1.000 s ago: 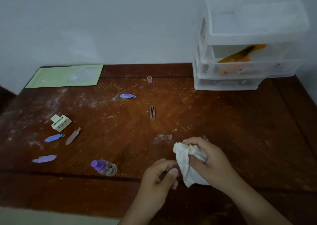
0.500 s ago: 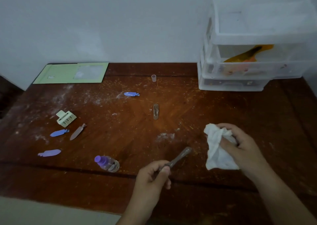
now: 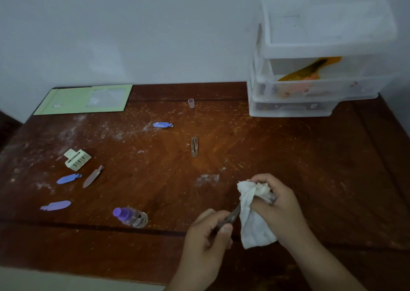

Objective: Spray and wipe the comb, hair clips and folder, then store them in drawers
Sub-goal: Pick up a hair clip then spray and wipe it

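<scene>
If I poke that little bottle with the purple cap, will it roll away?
Probably yes. The bottle lies on its side on the wooden table, and its body looks round, so a sideways poke would likely set it rolling. It looks clear and nearly empty, so it is probably light and would move easily. Its purple cap may make it curve.

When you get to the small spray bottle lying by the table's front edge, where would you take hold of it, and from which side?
Take the spray bottle round its clear body, coming from above with the fingers across its width. It lies on its side with the purple cap pointing left, so the rounded body is the widest part exposed, and the table around it looks free. The left hand is nearer, but it pinches a clip.
</scene>
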{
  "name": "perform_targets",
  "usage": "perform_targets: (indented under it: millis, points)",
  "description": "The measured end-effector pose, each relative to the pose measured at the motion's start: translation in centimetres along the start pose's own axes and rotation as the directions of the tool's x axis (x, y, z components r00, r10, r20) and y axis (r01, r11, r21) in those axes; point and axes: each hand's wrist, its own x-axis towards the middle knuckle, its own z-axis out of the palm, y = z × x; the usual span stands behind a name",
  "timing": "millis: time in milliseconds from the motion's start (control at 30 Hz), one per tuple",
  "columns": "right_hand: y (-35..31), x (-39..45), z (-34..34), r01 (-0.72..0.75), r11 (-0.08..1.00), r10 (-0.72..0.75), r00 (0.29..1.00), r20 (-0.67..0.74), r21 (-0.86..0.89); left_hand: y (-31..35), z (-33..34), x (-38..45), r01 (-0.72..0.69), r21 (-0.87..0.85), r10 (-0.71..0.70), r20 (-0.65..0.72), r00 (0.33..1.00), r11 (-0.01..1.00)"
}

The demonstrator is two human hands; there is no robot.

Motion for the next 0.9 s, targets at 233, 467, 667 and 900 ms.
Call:
perform_targets:
  millis: [233,467,667,900]
  points:
    - [0.3,-1.1,0.4,0.004,0.994,0.013,0.988,-0.151,0.111,0.4,0.8,-0.3,0.0,-0.038,-0.002,-0.052,0.999,0.999]
    - [0.8,-2.0,0.7,-0.012,0.922,0.16,0.923,-0.35,0.387,1.1,1.8,-0.5,0.021,-0.054,-0.024,-0.051,0.998,0.998]
    - [0.7,-1.0,-2.4,0.033,0.924,0.169,0.858,-0.486,0.38,0.9,1.0,-0.7,0.164,-0.211,-0.188,-0.096,0.977,0.964]
    - [0.2,-1.9,-2.1,0.511,0.8,-0.518,0.853,0.067,-0.314,1.7,0.2,-0.5,0.268,-0.466,-0.322,-0.038,0.946,0.843]
